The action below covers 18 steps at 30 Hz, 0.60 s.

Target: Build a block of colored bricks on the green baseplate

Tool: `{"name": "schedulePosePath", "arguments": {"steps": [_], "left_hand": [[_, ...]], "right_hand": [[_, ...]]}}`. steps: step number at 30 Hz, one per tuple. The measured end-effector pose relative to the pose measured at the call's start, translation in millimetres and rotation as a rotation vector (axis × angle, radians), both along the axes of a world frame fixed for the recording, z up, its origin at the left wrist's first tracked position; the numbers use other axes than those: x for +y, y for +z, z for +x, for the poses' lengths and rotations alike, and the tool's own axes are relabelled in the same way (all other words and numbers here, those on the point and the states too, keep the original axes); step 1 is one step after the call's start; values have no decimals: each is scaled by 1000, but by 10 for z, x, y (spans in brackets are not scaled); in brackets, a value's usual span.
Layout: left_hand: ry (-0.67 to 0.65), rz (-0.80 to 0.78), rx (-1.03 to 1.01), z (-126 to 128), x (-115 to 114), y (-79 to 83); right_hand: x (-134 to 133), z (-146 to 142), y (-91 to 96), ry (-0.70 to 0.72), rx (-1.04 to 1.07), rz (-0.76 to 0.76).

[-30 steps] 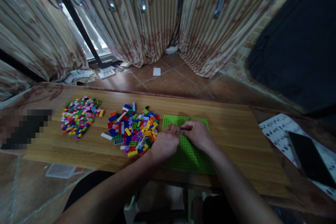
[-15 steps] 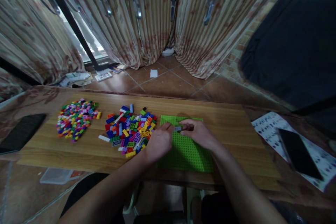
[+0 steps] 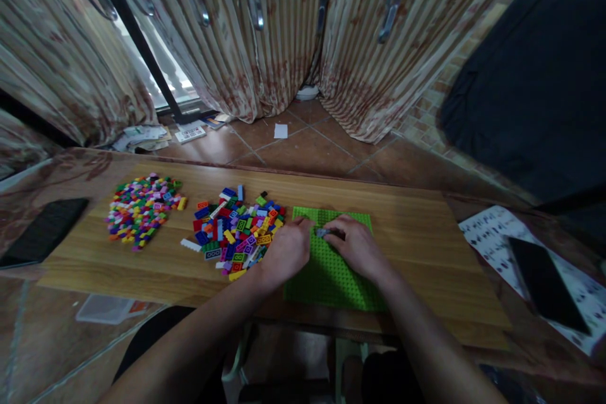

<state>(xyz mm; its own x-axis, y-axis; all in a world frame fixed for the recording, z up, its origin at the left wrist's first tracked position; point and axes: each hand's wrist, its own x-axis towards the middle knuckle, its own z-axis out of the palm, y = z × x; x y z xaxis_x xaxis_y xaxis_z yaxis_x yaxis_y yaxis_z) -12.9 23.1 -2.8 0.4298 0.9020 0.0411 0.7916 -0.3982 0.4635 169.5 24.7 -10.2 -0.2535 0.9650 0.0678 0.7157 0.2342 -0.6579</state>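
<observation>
A green studded baseplate point(image 3: 331, 278) lies flat on the wooden table point(image 3: 426, 246). Both my hands rest over its far part. My right hand point(image 3: 357, 246) pinches a small grey brick point(image 3: 322, 232) against the plate. Curled beside that brick, my left hand point(image 3: 286, 249) presses on the plate's left edge, and I cannot see anything in its fingers. Just left of the plate lies a pile of larger mixed-colour bricks point(image 3: 234, 230). Farther left sits a pile of small mixed-colour bricks point(image 3: 142, 208).
A dark phone point(image 3: 42, 230) lies at the table's left end. Another dark phone point(image 3: 544, 281) rests on a printed sheet point(image 3: 497, 230) at the right. Curtains hang behind the table, with papers on the tiled floor. A clear plastic lid point(image 3: 106, 308) lies on the floor below.
Both hands stayed over the far part of the plate with the grey brick between them. The brick now sits lower, against the plate. The camera view shifted slightly.
</observation>
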Motion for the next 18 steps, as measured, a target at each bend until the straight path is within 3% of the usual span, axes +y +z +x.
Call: {"name": "schedulePosePath", "arguments": {"steps": [18], "left_hand": [[18, -12, -20, -14, 7, 14]], "right_hand": [[-92, -89, -41, -20, -60, 41]]}}
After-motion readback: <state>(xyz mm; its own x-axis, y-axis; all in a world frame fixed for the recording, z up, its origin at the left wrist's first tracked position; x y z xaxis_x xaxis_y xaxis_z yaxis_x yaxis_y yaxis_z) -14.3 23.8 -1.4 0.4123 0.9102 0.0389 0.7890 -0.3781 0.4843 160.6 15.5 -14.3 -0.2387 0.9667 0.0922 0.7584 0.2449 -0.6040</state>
